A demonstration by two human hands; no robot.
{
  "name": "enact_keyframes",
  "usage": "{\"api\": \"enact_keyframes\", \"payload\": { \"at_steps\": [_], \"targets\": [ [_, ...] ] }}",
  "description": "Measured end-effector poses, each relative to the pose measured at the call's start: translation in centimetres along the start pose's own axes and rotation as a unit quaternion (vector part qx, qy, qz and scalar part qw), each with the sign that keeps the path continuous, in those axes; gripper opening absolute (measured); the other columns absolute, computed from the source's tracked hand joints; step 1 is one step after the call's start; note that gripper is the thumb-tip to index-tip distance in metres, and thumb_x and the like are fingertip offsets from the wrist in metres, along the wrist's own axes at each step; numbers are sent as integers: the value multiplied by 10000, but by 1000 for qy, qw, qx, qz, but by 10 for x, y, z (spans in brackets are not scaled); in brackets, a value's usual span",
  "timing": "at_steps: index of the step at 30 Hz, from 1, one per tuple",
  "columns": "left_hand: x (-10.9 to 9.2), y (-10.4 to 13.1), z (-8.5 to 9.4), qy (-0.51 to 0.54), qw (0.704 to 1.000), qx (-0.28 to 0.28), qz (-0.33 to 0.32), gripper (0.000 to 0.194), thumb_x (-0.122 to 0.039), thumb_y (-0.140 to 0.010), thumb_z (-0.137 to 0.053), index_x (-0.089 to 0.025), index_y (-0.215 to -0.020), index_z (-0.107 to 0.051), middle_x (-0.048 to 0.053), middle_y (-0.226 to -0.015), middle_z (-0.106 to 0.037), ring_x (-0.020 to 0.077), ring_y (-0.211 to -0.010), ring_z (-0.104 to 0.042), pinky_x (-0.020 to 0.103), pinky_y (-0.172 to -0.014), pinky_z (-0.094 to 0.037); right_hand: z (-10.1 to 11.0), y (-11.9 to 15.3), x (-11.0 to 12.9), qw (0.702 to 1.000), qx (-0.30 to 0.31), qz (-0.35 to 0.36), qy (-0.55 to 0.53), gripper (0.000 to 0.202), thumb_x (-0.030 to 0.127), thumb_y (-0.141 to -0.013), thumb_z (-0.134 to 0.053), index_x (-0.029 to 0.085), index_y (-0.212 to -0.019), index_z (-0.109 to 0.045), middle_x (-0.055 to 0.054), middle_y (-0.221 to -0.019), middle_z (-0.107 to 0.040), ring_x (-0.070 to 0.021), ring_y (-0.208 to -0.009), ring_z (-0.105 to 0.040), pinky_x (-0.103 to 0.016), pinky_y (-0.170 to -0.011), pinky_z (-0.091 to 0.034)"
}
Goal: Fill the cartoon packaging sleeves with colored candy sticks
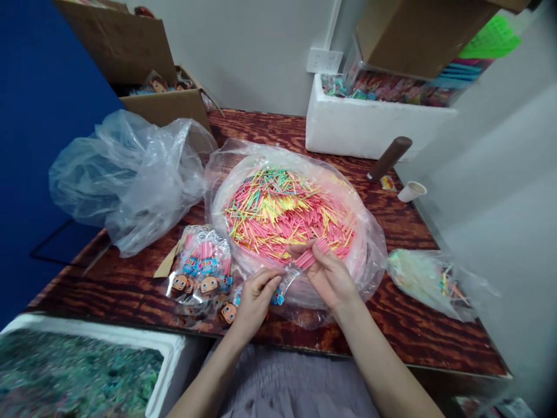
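My right hand (328, 270) holds a small bundle of pink sticks (311, 254) between thumb and fingers, over the near rim of a plastic-lined round container (365, 232). Inside it lies a heap of pink, yellow and green sticks (278, 209). Just left of the bundle, my left hand (259, 293) pinches the edge of a clear packet (278, 295) with blue print. A brown cartoon face shows left of that hand. Farther left lies a pile of clear packets (206, 267) with cartoon faces and pink sticks.
Crumpled clear plastic (148, 174) and an open cardboard box (165, 107) stand left. A white foam box (369, 128), brown cylinder (389, 158) and paper cup (412, 191) are back right. A plastic bag (426, 278) lies right; another foam box (174, 342) is lower left.
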State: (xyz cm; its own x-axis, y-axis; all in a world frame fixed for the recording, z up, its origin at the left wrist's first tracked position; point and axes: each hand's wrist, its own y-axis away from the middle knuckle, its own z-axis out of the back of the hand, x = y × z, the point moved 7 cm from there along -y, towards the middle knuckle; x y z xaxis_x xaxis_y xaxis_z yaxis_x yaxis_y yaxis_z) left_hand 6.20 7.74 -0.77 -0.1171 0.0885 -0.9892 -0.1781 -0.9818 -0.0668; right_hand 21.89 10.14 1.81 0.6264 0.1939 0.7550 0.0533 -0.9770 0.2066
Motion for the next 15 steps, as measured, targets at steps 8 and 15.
{"api": "enact_keyframes", "payload": {
  "at_steps": [8, 15],
  "targets": [
    [2, 1, -5, 12, 1000, 12, 18, 201, -285, -897, -580, -195, -955, -751, 33, -890, -714, 164, -843, -640, 246, -753, -473, -1, -2, 18, 996, -19, 20, -87, 63, 293, -814, -718, 234, -816, -698, -23, -927, -769, -229, -1111, -653, -448, -1069, -432],
    [9, 3, 0, 75, 996, -16, 42, 187, -287, -886, -599, -203, -954, -752, 32, -938, -731, 171, -892, -652, 253, -807, -485, -11, 8, -2, 1000, -24, -2, -17, 135, 330, -786, -730, 203, -826, -713, -48, -904, -767, -258, -1052, -665, -458, -1051, -418]
  ]
}}
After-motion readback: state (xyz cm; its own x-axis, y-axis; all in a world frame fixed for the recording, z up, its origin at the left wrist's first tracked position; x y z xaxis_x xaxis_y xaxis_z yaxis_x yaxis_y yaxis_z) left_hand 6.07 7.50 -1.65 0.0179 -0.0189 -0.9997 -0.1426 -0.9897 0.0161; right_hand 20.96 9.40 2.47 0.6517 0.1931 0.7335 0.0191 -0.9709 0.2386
